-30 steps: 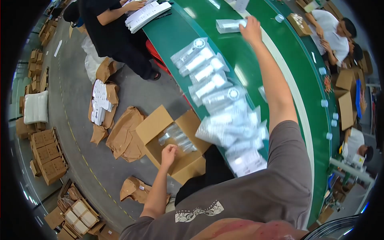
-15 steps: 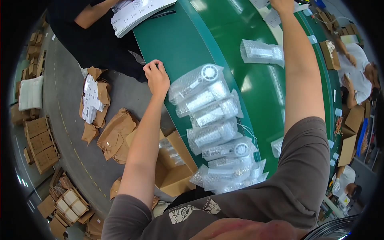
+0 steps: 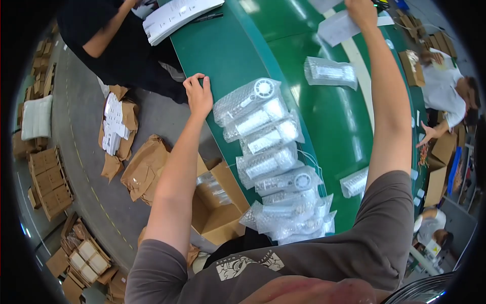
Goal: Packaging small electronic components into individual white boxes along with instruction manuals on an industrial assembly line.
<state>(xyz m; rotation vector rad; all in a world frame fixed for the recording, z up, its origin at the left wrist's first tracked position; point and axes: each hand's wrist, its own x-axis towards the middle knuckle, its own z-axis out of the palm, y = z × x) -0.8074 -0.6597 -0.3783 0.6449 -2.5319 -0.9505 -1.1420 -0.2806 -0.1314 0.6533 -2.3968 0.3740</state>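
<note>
My left hand [image 3: 199, 95] rests on the near-left edge of the green table [image 3: 202, 50], fingers slightly bent and apart, holding nothing. Just right of it lies a row of bubble-wrapped parcels [image 3: 263, 123], the top one with a white round wheel-like part showing. My right hand [image 3: 361, 15] reaches far across the green belt [image 3: 324, 111], over a white sheet [image 3: 336, 28] that sticks out beside it. Its fingers are partly cut off by the upper edge, so its grip is hidden. A single bubble-wrapped parcel [image 3: 330, 72] lies on the belt below the sheet.
Beside the table stands an open cardboard box [image 3: 217, 210] with wrapped parcels inside. Another person in black [image 3: 101, 55] is at the upper left, near a stack of white printed sheets [image 3: 179, 17]. Brown paper [image 3: 144, 169] lies on the floor. People in white [image 3: 445, 96] are across the belt.
My right hand has shifted slightly right, and more of the white sheet shows beside it. The lone parcel and another lower parcel have moved on the belt. My left hand stays at the edge.
</note>
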